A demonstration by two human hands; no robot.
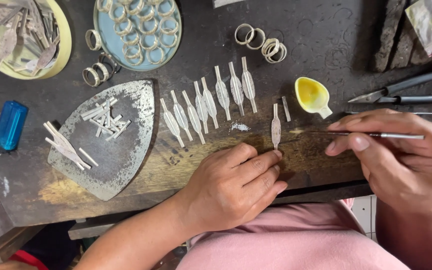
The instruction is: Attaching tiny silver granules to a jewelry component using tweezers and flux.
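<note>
Head view: the left hand [236,182] rests on the dark tabletop [321,45], its grip released, fingertips touching the lower end of a flat silver strip piece [275,127]. At three o'clock of that piece, the right hand [401,152] pinches a thin metal pick [376,134]; a yellow dish [312,95] sits at twelve o'clock of the pick's tip

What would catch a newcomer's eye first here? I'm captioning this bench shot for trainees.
Probably the slanted row of flat silver leaf-shaped pieces across the dark workbench. Next, the left hand touching a single piece while the right hand holds a thin tool toward it. The small yellow dish and blue lighter add colour.
</note>
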